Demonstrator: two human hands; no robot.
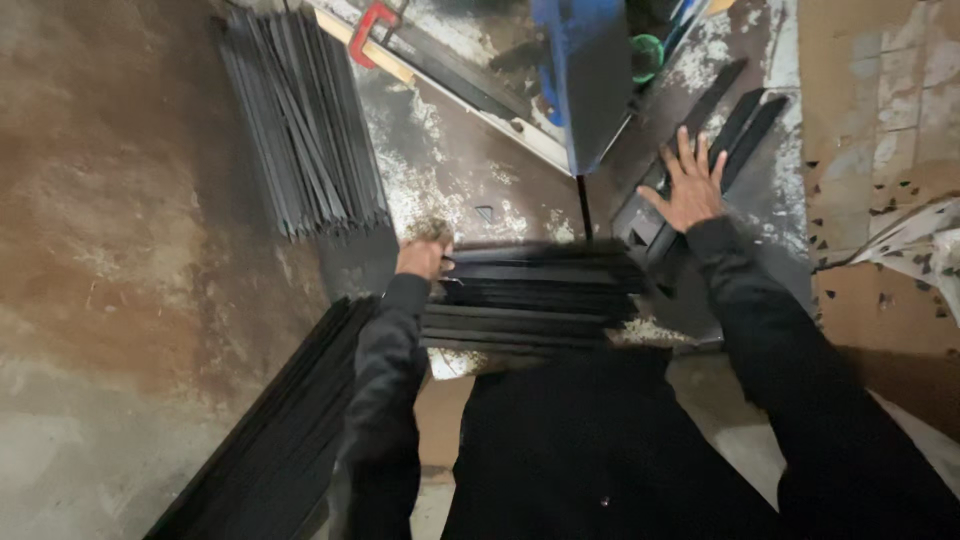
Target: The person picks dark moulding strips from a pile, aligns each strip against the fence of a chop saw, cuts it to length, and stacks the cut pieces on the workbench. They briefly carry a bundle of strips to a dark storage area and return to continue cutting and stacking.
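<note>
Head view looks straight down on a dusty metal work table [450,170], its dark top streaked with pale grit and shavings, and the table serves as the landmark for everything else. On its near edge lies a stack of flat black strips [535,295], laid crosswise and slightly blurred. The left hand [422,258] sits at the left end of that stack, fingers curled narrow around the strip ends, though the exact grip is too blurred to tell. The right hand [688,185] rests palm down further along the table to the right of the stack, fingers spread wide and holding nothing, lying on a few loose black strips [745,125]. At the table's far side rises a blue machine housing [590,70], with a red clamp handle [372,30] further left along the far edge. Left of the table, on a stained brown concrete floor [110,230], lies a bundle of grey strips [300,125], and nearer lies a second, darker bundle [270,440]. Right of the table sits worn cardboard [880,120].
</note>
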